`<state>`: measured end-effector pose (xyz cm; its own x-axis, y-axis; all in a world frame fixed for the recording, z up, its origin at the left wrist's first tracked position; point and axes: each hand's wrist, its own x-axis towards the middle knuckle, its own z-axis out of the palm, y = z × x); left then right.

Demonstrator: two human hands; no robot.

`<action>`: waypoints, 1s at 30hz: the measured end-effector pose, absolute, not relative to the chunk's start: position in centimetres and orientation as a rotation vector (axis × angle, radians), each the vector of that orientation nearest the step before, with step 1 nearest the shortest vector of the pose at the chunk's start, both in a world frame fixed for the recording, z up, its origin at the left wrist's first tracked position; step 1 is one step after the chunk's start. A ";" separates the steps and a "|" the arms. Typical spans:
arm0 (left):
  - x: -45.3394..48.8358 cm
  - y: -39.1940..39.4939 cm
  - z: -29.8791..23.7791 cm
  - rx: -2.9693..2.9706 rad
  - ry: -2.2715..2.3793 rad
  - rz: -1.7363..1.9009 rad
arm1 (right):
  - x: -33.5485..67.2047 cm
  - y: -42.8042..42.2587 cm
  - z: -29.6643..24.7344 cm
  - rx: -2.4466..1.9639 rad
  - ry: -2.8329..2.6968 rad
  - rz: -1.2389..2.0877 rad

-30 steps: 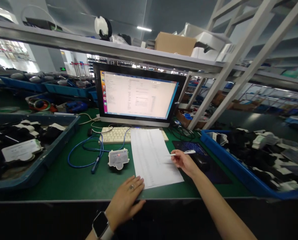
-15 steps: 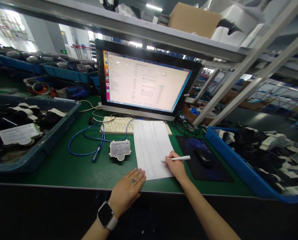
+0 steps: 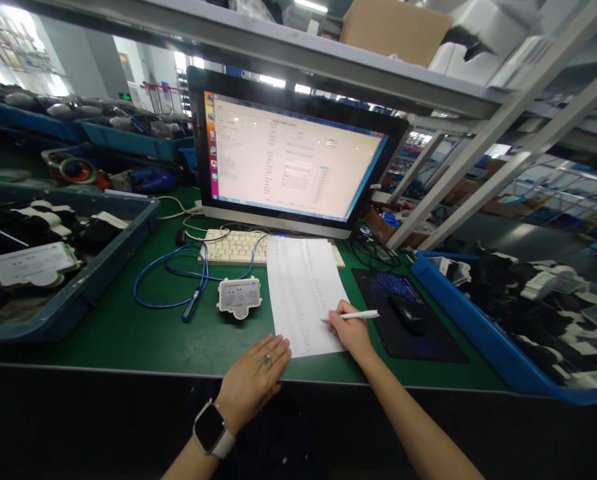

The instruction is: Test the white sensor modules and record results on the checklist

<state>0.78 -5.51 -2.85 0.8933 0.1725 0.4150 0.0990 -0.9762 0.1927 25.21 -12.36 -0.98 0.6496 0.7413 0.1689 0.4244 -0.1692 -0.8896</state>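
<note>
My right hand (image 3: 351,331) grips a white pen (image 3: 361,315), its tip at the sheet of paper (image 3: 298,293) printed with columns of small text. Flat at the paper's lower left corner lies my left hand (image 3: 255,372), fingers stretched out, a ring on one finger and a watch (image 3: 211,428) on the wrist. Left of the paper sits a white plastic module (image 3: 239,297) with a printed label. Beyond it a blue cable (image 3: 168,307) loops over the green table (image 3: 178,350). The paper's top end overlaps a cream keyboard (image 3: 233,248).
A lit monitor (image 3: 288,157) stands behind the keyboard. On the right, a black mouse (image 3: 405,313) rests on a dark mouse pad (image 3: 438,348). Blue bins with black and white parts flank the table, one left (image 3: 111,260) and one right (image 3: 471,320). Overhead runs a shelf (image 3: 278,40) with a cardboard box.
The view has shifted slightly. Both hands keep nearly the same places on the paper, and the pen stays in my right hand.
</note>
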 end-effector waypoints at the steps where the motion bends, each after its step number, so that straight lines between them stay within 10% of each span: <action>1: 0.8 -5.5 -2.8 2.889 0.208 0.660 | 25.2 -12.3 -0.9 -1.800 -0.933 0.369; 30: 0.7 -5.3 -3.3 2.854 0.213 0.641 | 25.6 -12.3 -1.1 -1.786 -0.902 0.325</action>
